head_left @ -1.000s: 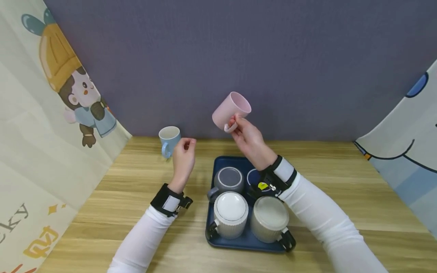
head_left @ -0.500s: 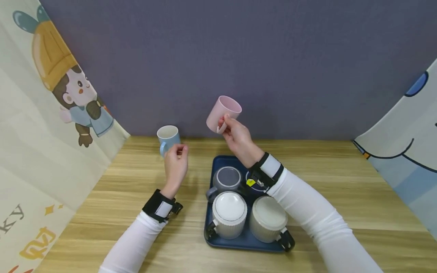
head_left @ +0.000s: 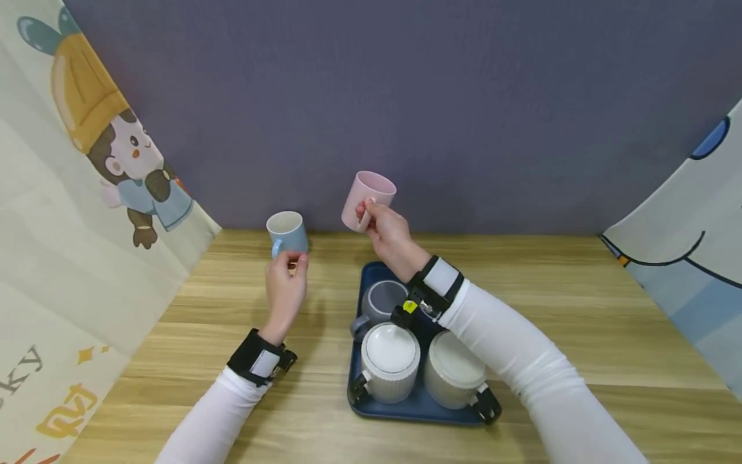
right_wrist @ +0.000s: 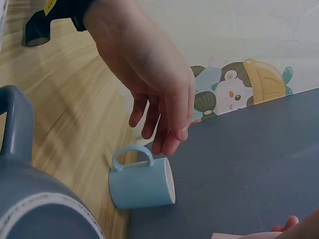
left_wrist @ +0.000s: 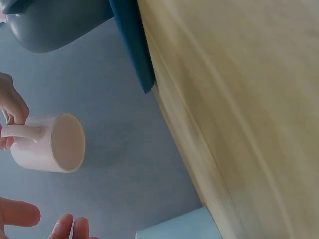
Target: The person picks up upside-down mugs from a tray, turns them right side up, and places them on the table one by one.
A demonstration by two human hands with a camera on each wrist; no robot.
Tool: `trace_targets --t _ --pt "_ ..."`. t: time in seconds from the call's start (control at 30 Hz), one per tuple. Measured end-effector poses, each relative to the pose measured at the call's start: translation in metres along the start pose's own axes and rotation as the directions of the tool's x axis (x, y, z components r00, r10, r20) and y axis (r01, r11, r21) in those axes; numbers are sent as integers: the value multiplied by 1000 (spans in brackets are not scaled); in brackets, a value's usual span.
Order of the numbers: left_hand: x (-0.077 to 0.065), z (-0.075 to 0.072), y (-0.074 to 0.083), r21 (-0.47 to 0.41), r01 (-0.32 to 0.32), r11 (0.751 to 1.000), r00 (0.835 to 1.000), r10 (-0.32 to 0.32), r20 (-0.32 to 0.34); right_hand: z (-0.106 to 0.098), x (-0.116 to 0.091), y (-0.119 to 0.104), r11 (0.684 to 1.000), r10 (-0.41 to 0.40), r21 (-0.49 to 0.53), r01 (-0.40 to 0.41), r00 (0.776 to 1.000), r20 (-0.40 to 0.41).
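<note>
My right hand pinches the handle of a pink mug, raised above the table in front of the dark backdrop. The mug leans, its mouth up and to the right in the head view; the left wrist view shows the pink mug from the side. A light blue mug stands upright at the table's back edge. Just in front of its handle is my left hand, holding nothing. In the right wrist view the left hand has relaxed, bent fingers close to the blue mug; contact cannot be made out.
A dark blue tray carries upside-down mugs: a grey one, a white-based ribbed one and a beige one. My right forearm passes over the tray's right side. A grey-blue backdrop rises behind the table.
The pink mug, in my right hand, has come left and slightly down, and it leans less. My left hand has drawn left and a little nearer to me, in front of the blue mug.
</note>
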State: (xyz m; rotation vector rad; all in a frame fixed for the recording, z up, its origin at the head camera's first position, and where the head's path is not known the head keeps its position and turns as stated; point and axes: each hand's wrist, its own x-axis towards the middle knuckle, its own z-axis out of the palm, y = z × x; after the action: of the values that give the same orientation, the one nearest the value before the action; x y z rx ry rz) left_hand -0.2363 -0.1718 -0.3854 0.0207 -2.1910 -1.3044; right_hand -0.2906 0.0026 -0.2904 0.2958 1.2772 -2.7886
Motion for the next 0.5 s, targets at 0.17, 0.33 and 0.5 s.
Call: trace_targets --t 0.17,0.33,0.5 --pt "-2 -7 -6 21 -23 1000 1000 23 5 8 1 10 1000 -5 -26 5 1000 -18" --pt "-3 -14 -8 42 -29 999 1000 29 0 16 1 16 997 3 -71 -5 1000 -22" --pt "-4 -25 -11 47 -33 998 999 33 -7 22 1 25 993 25 -117 -29 999 -34"
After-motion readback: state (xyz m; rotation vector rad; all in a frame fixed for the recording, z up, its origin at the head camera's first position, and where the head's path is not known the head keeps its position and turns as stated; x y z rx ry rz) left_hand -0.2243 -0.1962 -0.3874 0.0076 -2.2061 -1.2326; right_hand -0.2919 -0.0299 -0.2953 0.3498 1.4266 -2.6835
